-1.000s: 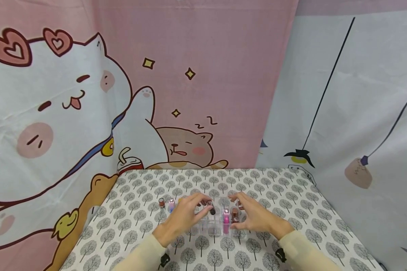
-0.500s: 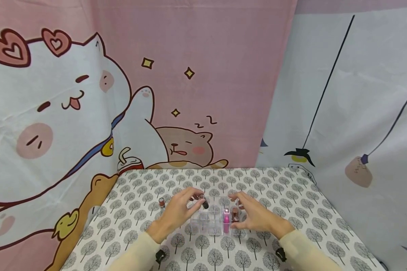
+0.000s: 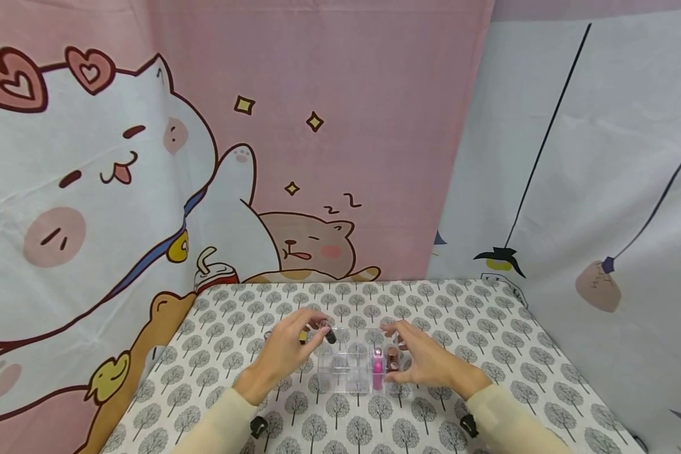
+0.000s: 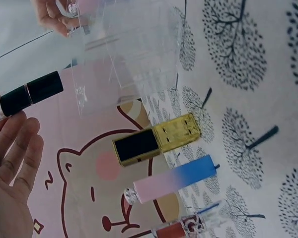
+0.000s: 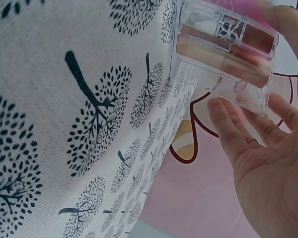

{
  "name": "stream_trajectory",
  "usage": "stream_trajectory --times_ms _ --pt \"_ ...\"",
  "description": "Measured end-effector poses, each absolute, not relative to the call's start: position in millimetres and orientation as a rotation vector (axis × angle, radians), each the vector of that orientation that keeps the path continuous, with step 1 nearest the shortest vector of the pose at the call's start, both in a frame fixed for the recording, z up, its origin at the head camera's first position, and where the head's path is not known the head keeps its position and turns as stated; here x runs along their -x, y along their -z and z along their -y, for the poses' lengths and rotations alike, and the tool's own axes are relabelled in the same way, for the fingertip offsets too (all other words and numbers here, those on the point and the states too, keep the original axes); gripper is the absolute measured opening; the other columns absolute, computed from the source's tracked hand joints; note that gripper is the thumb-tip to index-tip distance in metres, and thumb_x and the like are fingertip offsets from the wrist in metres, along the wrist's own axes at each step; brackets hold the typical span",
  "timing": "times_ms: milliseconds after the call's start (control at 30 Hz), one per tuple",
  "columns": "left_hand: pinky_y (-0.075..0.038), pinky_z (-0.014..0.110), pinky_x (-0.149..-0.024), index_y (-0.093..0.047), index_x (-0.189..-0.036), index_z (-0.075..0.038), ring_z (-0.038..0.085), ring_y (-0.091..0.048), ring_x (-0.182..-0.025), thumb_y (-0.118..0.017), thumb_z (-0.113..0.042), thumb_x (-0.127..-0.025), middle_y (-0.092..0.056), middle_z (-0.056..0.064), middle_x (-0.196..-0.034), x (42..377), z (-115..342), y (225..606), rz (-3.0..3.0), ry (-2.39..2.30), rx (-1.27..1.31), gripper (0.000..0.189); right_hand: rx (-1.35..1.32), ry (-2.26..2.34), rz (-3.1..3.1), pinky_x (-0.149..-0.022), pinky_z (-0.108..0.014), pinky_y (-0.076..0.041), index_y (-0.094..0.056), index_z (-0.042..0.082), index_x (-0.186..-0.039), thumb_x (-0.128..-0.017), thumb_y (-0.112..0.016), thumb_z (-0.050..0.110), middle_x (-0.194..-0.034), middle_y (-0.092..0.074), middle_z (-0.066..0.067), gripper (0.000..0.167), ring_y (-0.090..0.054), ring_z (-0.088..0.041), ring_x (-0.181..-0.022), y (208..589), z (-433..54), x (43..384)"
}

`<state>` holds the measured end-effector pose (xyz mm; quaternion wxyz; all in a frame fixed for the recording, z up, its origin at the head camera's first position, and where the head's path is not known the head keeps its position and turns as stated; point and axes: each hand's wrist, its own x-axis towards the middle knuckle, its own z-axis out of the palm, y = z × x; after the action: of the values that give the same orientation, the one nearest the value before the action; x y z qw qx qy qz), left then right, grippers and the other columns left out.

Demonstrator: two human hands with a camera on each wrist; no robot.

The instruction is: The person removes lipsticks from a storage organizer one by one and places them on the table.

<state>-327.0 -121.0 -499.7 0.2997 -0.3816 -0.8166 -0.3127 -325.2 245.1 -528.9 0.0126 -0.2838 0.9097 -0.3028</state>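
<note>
My left hand pinches a black lipstick tube with a clear end, held up at the back left corner of a clear compartment organizer. My right hand grips the organizer's right side, thumb at the front and fingers at the back. Inside the organizer's right part stand a bright pink tube and a brown lipstick. Below the left hand, the left wrist view shows a gold and black lipstick, a pink-to-blue tube and a clear tube with red.
A tablecloth printed with trees covers the table. Behind it hangs a pink curtain with cartoon cats, and a pale curtain hangs at the right. The left forearm hides part of the row of tubes from the head view.
My left hand has moved left with the black lipstick, from above the organizer's middle to its back left corner. The right hand stays at the organizer's right side.
</note>
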Motion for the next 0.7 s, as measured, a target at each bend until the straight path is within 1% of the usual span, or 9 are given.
stream_trajectory --times_ms 167,367,533,700 --pt "-0.075 0.034 -0.084 -0.078 -0.129 -0.007 0.014 -0.08 -0.096 -0.086 -0.009 -0.105 -0.084 0.004 -0.113 327.6 129.5 502.7 2.165 0.833 0.975 0.026 0.878 0.946 -2.842 -0.107 -0.054 -0.07 -0.048 0.019 -0.172 -0.087 -0.101 0.054 -0.155 -0.067 -0.01 0.106 -0.07 -0.02 -0.129 528.8 -244.3 325.0" --pt "-0.074 0.033 -0.081 -0.079 -0.129 -0.007 0.014 -0.08 -0.093 -0.087 -0.008 -0.103 -0.084 0.003 -0.11 329.2 141.3 504.8 2.161 0.82 0.937 0.027 0.867 0.962 -2.832 -0.107 -0.055 -0.071 -0.048 0.019 -0.172 -0.087 -0.102 0.052 -0.152 -0.068 -0.011 0.106 -0.071 -0.021 -0.129 528.8 -243.7 324.0" --pt "-0.074 0.035 -0.077 -0.079 -0.126 -0.004 0.013 -0.079 -0.089 -0.088 -0.006 -0.102 -0.083 0.003 -0.106 333.5 150.6 506.8 2.129 0.798 0.926 0.026 0.861 0.956 -2.836 -0.107 -0.056 -0.071 -0.047 0.02 -0.172 -0.087 -0.102 0.052 -0.155 -0.067 -0.011 0.106 -0.071 -0.023 -0.13 529.6 -244.1 323.8" --pt "-0.074 0.037 -0.077 -0.079 -0.123 -0.003 0.013 -0.079 -0.089 -0.089 -0.003 -0.1 -0.083 0.003 -0.106 336.1 161.2 507.7 2.119 0.778 0.904 0.025 0.873 0.942 -2.84 -0.108 -0.056 -0.071 -0.046 0.018 -0.173 -0.087 -0.102 0.052 -0.157 -0.066 -0.011 0.108 -0.071 -0.024 -0.131 530.1 -244.4 324.2"
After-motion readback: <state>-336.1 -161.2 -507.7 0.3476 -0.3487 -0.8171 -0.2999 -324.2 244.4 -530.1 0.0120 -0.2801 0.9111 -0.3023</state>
